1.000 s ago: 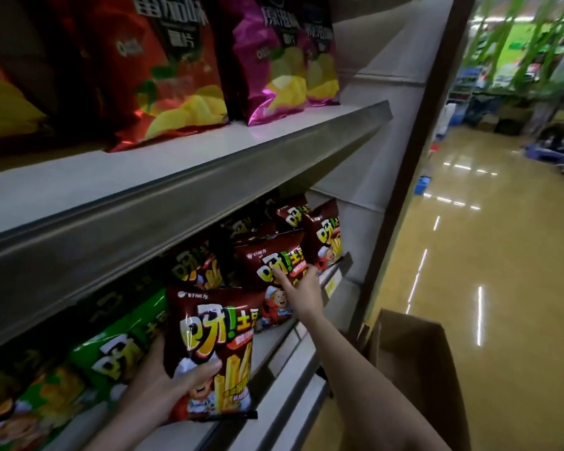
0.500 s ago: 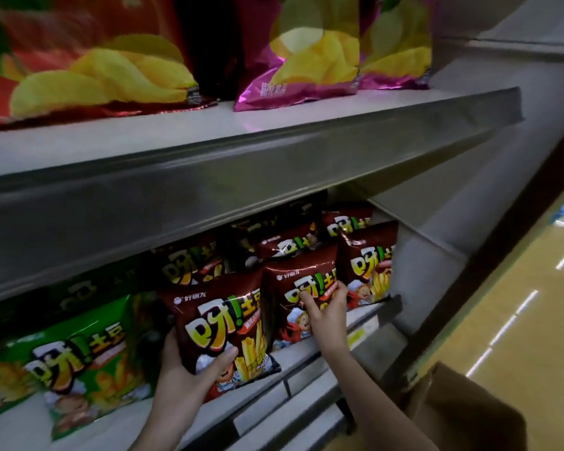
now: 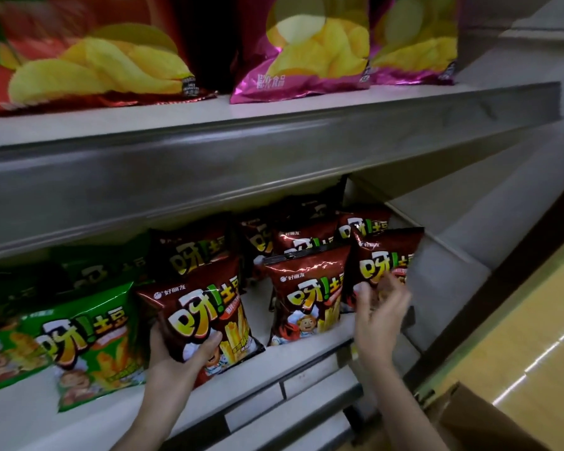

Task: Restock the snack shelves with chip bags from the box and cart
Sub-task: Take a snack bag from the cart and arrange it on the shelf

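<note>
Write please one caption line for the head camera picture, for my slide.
Left hand grips a dark red fries bag on the lower grey shelf; right hand reaches toward another standing red bag.

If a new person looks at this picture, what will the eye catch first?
Probably the dark red snack bag that the left hand grips at the front of the lower shelf. Next, the right hand reaching toward the rightmost red bag, and the large chip bags above.
</note>
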### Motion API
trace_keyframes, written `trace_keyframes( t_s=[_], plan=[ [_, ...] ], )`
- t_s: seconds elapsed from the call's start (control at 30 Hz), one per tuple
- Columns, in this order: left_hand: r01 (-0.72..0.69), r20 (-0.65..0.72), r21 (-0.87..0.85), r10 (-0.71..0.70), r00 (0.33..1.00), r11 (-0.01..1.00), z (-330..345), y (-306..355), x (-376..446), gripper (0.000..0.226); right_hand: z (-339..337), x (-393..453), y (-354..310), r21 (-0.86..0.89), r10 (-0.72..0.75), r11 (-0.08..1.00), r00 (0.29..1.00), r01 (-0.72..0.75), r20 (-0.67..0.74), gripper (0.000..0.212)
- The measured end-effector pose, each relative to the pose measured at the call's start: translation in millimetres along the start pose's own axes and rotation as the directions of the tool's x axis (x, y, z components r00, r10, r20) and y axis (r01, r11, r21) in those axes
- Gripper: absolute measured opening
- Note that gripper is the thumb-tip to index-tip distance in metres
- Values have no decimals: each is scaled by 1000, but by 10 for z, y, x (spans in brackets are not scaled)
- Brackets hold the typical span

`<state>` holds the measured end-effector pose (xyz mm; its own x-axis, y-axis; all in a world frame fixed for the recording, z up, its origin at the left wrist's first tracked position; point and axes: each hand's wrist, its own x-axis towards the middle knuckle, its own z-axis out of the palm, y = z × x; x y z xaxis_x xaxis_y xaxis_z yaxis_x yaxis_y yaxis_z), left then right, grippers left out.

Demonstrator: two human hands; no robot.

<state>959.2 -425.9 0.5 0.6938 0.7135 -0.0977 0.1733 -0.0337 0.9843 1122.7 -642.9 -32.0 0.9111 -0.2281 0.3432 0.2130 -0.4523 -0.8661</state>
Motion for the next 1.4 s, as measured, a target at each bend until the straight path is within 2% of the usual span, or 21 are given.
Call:
trace_keyframes(
  t_s=[0.07, 0.1, 0.13, 0.2, 0.27, 0.37, 0.53, 0.7, 0.77, 0.8, 0.9, 0.97, 1.1, 1.17, 1.2, 1.27, 1.3, 1.4],
  plan=[
    [1, 1, -18, -1, 1000, 1000, 21, 6, 26, 87, -142, 394, -16, 8, 94, 996, 986, -94, -140, 88],
    [9, -5, -29, -9, 1000, 1000, 27, 8, 48, 88, -186, 611, -10, 45, 183, 983, 975, -179, -129, 90],
    [15, -17, -44, -16, 1000, 999, 42, 0, 68, 87, -221, 814, -30, 96, 298, 951, 954, -293, -46, 91],
    [12, -31, -66, -14, 999, 998, 34, -8, 101, 83, -247, 1112, -47, 191, 488, 828, 846, -527, 214, 90],
    [9, -34, -82, -12, 999, 997, 23, -15, 116, 81, -270, 1254, -71, 228, 513, 751, 765, -620, 389, 89],
    [14, -29, -104, -17, 999, 994, 0, -26, 138, 81, -286, 1330, -122, 293, 467, 732, 766, -616, 443, 83],
    [19, -30, -97, -22, 999, 995, -10, -48, 167, 81, -256, 1369, -137, 279, 444, 736, 751, -617, 489, 79],
    [33, -11, -71, -34, 999, 997, 57, -71, 217, 84, -266, 1375, -103, 283, 392, 745, 740, -604, 547, 99],
    [39, 9, -74, -38, 999, 997, 103, -90, 217, 85, -297, 1390, -74, 255, 357, 745, 691, -617, 628, 117],
    [38, 17, -75, -37, 999, 996, 120, -96, 216, 86, -307, 1437, -17, 233, 342, 749, 663, -620, 666, 117],
    [41, 20, -84, -39, 999, 996, 186, -107, 222, 82, -309, 1503, 71, 231, 337, 740, 646, -632, 685, 86],
    [41, 30, -118, -38, 999, 992, 207, -81, 229, 82, -289, 1486, 42, 216, 321, 748, 627, -627, 710, 78],
    [51, 37, -148, -46, 998, 988, 200, -48, 325, 80, -235, 1484, 85, 212, 306, 763, 630, -611, 713, 111],
    [54, 73, -106, -46, 996, 993, 204, -43, 409, 87, -222, 1439, 11, 223, 318, 761, 650, -609, 690, 125],
    [65, 97, -65, -59, 994, 996, 204, -46, 456, 90, -194, 1407, -55, 216, 338, 767, 666, -605, 665, 121],
    [79, 131, 40, -83, 988, 996, 203, -45, 540, 91, -142, 1395, -123, 202, 378, 780, 703, -592, 602, 97],
    [71, 136, 105, -85, 987, 992, 196, -58, 585, 92, -124, 1388, -140, 193, 400, 789, 727, -583, 559, 91],
    [38, 33, 276, -49, 998, 960, 125, -134, 673, 114, -117, 1367, -128, 159, 479, 783, 747, -601, 460, 103]
  ],
)
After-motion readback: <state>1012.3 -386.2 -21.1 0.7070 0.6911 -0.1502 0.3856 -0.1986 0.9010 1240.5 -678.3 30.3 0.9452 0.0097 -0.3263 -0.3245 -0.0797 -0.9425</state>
